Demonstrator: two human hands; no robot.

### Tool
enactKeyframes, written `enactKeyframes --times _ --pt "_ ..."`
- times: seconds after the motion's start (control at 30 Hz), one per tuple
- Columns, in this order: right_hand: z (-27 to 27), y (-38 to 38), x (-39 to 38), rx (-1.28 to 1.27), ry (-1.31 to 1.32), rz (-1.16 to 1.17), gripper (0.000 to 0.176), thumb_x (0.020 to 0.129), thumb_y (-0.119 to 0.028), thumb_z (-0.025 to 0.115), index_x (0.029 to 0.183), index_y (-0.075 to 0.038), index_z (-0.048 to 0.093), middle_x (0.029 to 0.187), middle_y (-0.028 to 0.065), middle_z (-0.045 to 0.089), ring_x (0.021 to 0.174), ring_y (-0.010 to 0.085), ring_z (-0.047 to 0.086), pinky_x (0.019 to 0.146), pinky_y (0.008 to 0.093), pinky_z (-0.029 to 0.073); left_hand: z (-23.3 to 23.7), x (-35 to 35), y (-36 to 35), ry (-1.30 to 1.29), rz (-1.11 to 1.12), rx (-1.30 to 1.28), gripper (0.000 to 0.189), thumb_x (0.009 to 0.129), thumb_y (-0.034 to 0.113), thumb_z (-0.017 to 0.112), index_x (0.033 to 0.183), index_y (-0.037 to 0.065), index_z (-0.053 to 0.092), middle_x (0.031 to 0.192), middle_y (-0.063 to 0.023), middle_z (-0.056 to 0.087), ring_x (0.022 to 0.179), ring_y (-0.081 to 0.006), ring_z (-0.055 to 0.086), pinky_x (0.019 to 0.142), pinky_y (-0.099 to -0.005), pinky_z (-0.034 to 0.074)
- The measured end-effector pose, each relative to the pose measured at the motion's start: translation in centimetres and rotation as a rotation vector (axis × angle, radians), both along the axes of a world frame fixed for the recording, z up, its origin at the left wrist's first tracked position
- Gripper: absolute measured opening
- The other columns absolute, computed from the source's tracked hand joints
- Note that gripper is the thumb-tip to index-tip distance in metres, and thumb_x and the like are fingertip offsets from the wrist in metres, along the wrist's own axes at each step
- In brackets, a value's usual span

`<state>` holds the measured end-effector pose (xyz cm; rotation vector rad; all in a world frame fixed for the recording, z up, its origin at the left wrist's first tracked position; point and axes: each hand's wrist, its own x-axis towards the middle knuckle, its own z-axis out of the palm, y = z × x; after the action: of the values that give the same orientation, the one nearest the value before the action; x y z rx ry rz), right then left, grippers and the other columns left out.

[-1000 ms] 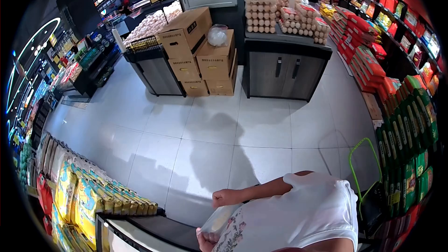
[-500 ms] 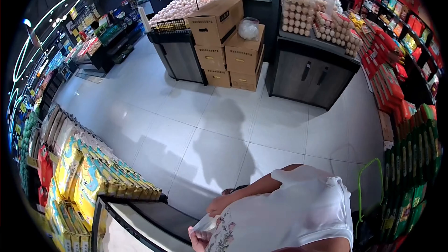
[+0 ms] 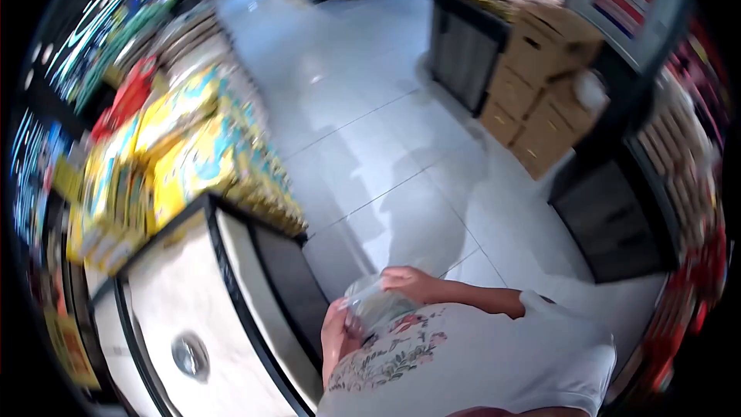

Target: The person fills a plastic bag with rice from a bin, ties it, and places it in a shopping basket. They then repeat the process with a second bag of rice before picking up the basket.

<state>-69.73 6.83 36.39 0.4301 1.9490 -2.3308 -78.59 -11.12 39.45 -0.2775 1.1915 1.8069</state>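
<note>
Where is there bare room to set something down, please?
The tiled floor lies free between the yellow packs and the cardboard boxes. The pale panel around the shiny round piece looks bare, though perhaps not firm. Crowded: the stacked packs and the loaded far-right counter; also between left hand and right hand, which hold the clear bag.

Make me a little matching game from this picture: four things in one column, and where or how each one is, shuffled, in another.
1. Clear, thin plastic bag
2. Brown, rectangular cardboard boxes
3. Yellow-and-blue glossy packages
4. White, short-sleeved fabric shirt

A. Piled at the picture's left
B. Decorated with a floral print
C. Held by left hand and right hand
D. Stacked on pale floor tiles

Pairs: 1-C, 2-D, 3-A, 4-B
</note>
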Motion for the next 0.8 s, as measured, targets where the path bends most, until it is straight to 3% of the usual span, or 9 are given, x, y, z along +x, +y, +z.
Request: enactKeyframes --times 0.1,0.17,0.27,0.43,0.5,0.57,0.63,0.7,0.8 --pt "2.8 1.4 -2.8 -0.202 -0.109 0.028 0.015 0.084 -0.018 0.046 0.082 -0.004 0.050 0.071 -0.0021 0.047 0.065 0.0044 0.040 0.058 0.0191 0.034 0.5 -1.0 0.0 -0.004 0.005 0.030 0.016 0.086 0.013 0.047 0.099 0.005 0.049 0.066 0.0029 0.043 0.052 -0.0060 0.037 0.046 -0.0201 0.029" --pt "3.0 1.8 -5.0 -0.491 -0.097 0.024 0.011 0.084 -0.015 0.046 0.082 -0.005 0.048 0.069 -0.0018 0.046 0.061 0.0044 0.040 0.054 0.0192 0.033 0.4 -1.6 -0.9 0.008 0.008 0.193 0.016 0.085 0.018 0.052 0.096 0.007 0.050 0.066 0.0035 0.044 0.056 -0.0049 0.040 0.050 -0.0198 0.030" --pt "5.4 1.1 -8.6 -0.599 -0.056 0.164 0.010 0.083 -0.015 0.045 0.079 -0.005 0.046 0.068 -0.0015 0.045 0.059 0.0053 0.041 0.053 0.0204 0.034 1.7 -2.1 -2.5 0.072 0.172 0.127 0.019 0.085 0.019 0.053 0.098 0.007 0.050 0.069 0.0045 0.044 0.060 -0.0039 0.040 0.055 -0.0186 0.032" --pt "8.8 -2.3 -12.9 -0.537 -0.064 0.193 0.016 0.082 -0.020 0.048 0.076 -0.006 0.044 0.066 -0.0012 0.043 0.058 0.0067 0.041 0.050 0.0202 0.034 -0.5 -2.3 -7.1 0.274 0.457 0.215 0.034 0.081 0.019 0.058 0.110 0.007 0.045 0.078 0.0033 0.044 0.072 -0.0061 0.043 0.066 -0.0185 0.035" --pt "11.1 -4.3 -14.2 -0.163 0.061 0.019 0.019 0.082 -0.021 0.050 0.074 -0.006 0.043 0.066 -0.0005 0.043 0.056 0.0077 0.042 0.048 0.0211 0.034 0.0 -2.6 -8.8 0.433 0.504 0.143 0.046 0.076 0.015 0.063 0.115 0.006 0.041 0.087 0.0013 0.042 0.081 -0.0077 0.040 0.077 -0.0222 0.035" --pt "11.4 -5.7 -15.5 -0.084 0.601 0.131 0.020 0.083 -0.020 0.050 0.071 -0.005 0.042 0.066 0.0034 0.045 0.051 0.0099 0.042 0.047 0.0248 0.036 -1.1 -3.7 -11.2 1.006 0.325 -0.355 0.075 0.063 0.018 0.072 0.124 0.005 0.033 0.107 -0.0086 0.045 0.099 -0.0206 0.044 0.086 -0.0307 0.035" --pt "13.7 -7.7 -19.5 -1.066 0.606 0.768 0.019 0.084 -0.020 0.048 0.074 -0.005 0.042 0.067 0.0081 0.050 0.048 0.0128 0.044 0.048 0.0280 0.039 0.5 -5.0 -12.9 1.338 0.221 -0.722 0.081 0.058 0.021 0.074 0.126 0.007 0.032 0.117 -0.0144 0.041 0.108 -0.0296 0.041 0.091 -0.0373 0.033" --pt "15.7 -10.6 -23.3 -1.147 0.723 1.101 0.016 0.085 -0.019 0.047 0.079 -0.006 0.040 0.069 0.0110 0.053 0.051 0.0156 0.050 0.050 0.0296 0.042 0.0 -6.2 -14.1 1.487 0.297 -0.718 0.085 0.056 0.023 0.074 0.127 0.008 0.030 0.123 -0.0165 0.036 0.113 -0.0337 0.036 0.094 -0.0418 0.031" --pt "18.0 -16.2 -24.5 -1.153 0.639 0.959 0.015 0.087 -0.019 0.043 0.079 -0.007 0.040 0.066 0.0079 0.050 0.050 0.0134 0.047 0.048 0.0278 0.040 -0.1 -7.3 -16.8 1.506 0.368 -0.796 0.085 0.060 0.024 0.071 0.130 0.008 0.024 0.126 -0.0184 0.032 0.116 -0.0333 0.033 0.095 -0.0420 0.029"
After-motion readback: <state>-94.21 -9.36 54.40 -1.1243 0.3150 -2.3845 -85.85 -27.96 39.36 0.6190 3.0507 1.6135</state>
